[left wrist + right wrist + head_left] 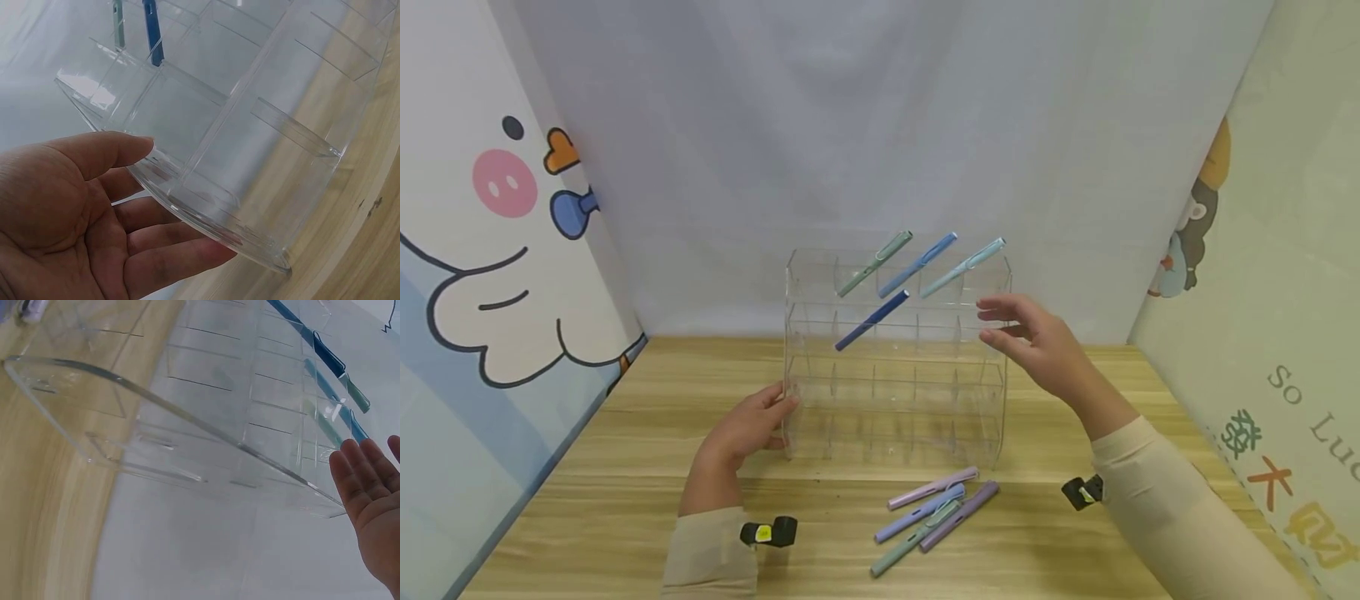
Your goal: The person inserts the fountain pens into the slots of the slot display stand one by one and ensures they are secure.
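A clear tiered rack (895,383) stands upright on the table. My left hand (745,429) grips its left side low down; in the left wrist view the thumb of this hand (81,212) lies on one side of the panel edge, the fingers on the other. Beside the rack's upper right, my right hand (1041,342) is raised with fingers spread, holding nothing. Across the top tier lean a green pen (876,263), a blue pen (917,265) and a light blue pen (964,267). One tier lower leans a dark blue pen (872,320).
In front of the rack several pens lie together on the wooden table (625,467): pink (932,488), periwinkle (917,514), pale green (916,539) and purple (960,517). A pale curtain (880,125) hangs behind, with printed panels at both sides.
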Demonstrator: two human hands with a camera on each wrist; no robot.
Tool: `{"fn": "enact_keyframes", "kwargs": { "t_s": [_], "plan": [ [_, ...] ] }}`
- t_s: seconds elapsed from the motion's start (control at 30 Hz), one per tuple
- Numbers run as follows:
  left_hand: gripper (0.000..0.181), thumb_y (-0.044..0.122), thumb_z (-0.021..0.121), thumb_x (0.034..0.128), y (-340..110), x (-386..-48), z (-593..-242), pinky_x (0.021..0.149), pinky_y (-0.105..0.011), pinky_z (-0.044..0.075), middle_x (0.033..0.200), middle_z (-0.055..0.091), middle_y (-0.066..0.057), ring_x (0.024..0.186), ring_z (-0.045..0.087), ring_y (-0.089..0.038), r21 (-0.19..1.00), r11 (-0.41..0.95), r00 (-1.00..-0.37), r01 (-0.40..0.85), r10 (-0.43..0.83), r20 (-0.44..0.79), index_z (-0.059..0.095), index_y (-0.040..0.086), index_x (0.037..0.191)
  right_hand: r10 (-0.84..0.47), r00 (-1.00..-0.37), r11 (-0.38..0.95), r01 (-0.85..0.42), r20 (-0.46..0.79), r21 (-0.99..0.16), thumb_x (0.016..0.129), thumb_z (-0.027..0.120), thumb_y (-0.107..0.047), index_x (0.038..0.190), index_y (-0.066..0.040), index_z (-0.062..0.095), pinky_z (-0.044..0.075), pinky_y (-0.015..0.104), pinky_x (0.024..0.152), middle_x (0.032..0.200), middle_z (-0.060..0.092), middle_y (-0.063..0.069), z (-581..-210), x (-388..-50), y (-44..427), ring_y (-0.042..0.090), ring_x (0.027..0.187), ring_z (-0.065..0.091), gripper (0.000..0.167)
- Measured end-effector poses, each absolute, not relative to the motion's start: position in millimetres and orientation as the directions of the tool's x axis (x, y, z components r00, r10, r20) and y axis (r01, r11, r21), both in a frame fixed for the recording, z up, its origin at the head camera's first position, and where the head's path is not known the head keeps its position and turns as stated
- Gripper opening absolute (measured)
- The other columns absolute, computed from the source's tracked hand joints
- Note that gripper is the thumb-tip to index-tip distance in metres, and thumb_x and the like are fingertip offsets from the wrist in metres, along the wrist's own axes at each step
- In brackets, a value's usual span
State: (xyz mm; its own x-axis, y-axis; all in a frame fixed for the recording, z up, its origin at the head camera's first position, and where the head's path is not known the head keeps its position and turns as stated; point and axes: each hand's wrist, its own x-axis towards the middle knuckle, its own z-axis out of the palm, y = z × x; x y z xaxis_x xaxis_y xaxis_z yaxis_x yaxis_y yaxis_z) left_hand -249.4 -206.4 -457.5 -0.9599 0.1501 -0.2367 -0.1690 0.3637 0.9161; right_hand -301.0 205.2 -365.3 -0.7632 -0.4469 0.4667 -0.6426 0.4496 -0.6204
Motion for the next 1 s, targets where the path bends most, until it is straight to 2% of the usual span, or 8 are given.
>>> {"fn": "enact_keyframes", "kwargs": {
  "t_s": [0.17,0.33,0.5,0.67,0.8,1.0],
  "plan": [
    [0.061,0.036,0.044,0.106,-206.0,-250.0,-458.8,0.096,-0.045,0.054,0.159,0.026,-0.021,0.143,0.03,-0.043,0.918,0.36,-0.958,-0.168,0.16,-0.238,0.02,0.017,0.159,-0.514,-0.753,0.453,-0.645,0.412,-0.615,0.098,0.063,-0.018,0.137,-0.014,0.053,0.054,0.028,0.092,0.132,0.061,0.002,-382.9,-284.2,222.7,0.022,0.113,0.063,0.041],
    [0.06,0.036,0.043,0.1062,-206.8,-251.3,-460.7,0.096,-0.046,0.053,0.159,0.027,-0.021,0.143,0.031,-0.043,0.92,0.355,-0.958,-0.165,0.166,-0.236,0.019,0.018,0.159,-0.593,-0.722,0.427,-0.658,0.357,-0.621,0.096,0.064,-0.016,0.129,-0.012,0.059,0.057,0.03,0.087,0.121,0.066,-0.002,-402.9,-268.0,235.3,0.02,0.106,0.066,0.034],
    [0.066,0.043,0.046,0.1037,-209.0,-251.8,-462.8,0.097,-0.046,0.053,0.159,0.026,-0.021,0.143,0.031,-0.042,0.921,0.35,-0.958,-0.17,0.162,-0.238,0.019,0.019,0.159,-0.666,-0.71,0.461,-0.632,0.227,-0.623,0.096,0.064,-0.029,0.126,-0.02,0.061,0.057,0.033,0.086,0.119,0.066,-0.006,-425.4,-250.9,238.0,0.014,0.103,0.067,0.031],
    [0.069,0.047,0.048,0.1022,-208.5,-251.5,-462.4,0.097,-0.045,0.053,0.159,0.026,-0.021,0.143,0.031,-0.042,0.92,0.352,-0.958,-0.171,0.161,-0.239,0.019,0.019,0.159,-0.711,-0.698,0.566,-0.64,0.086,-0.52,0.093,0.064,-0.046,0.129,-0.019,0.061,0.057,0.036,0.087,0.125,0.065,-0.005,-446.6,-239.7,233.7,0.016,0.109,0.065,0.045],
    [0.068,0.044,0.047,0.1032,-206.9,-249.7,-459.7,0.097,-0.046,0.053,0.159,0.026,-0.022,0.143,0.031,-0.043,0.917,0.362,-0.957,-0.168,0.163,-0.24,0.018,0.019,0.159,-0.723,-0.69,0.615,-0.67,0.043,-0.414,0.091,0.066,-0.047,0.126,-0.018,0.064,0.055,0.038,0.091,0.123,0.065,-0.008,-459.9,-236.2,228.9,0.013,0.111,0.063,0.046],
    [0.063,0.036,0.043,0.1061,-205.6,-247.6,-456.8,0.098,-0.047,0.052,0.159,0.023,-0.023,0.143,0.029,-0.044,0.913,0.371,-0.955,-0.167,0.168,-0.243,0.016,0.016,0.159,-0.764,-0.644,0.61,-0.742,0.041,-0.278,0.089,0.069,-0.046,0.119,-0.017,0.068,0.054,0.041,0.092,0.119,0.067,-0.006,-470.2,-232.9,223.5,0.018,0.111,0.064,0.041]
  ]
}}
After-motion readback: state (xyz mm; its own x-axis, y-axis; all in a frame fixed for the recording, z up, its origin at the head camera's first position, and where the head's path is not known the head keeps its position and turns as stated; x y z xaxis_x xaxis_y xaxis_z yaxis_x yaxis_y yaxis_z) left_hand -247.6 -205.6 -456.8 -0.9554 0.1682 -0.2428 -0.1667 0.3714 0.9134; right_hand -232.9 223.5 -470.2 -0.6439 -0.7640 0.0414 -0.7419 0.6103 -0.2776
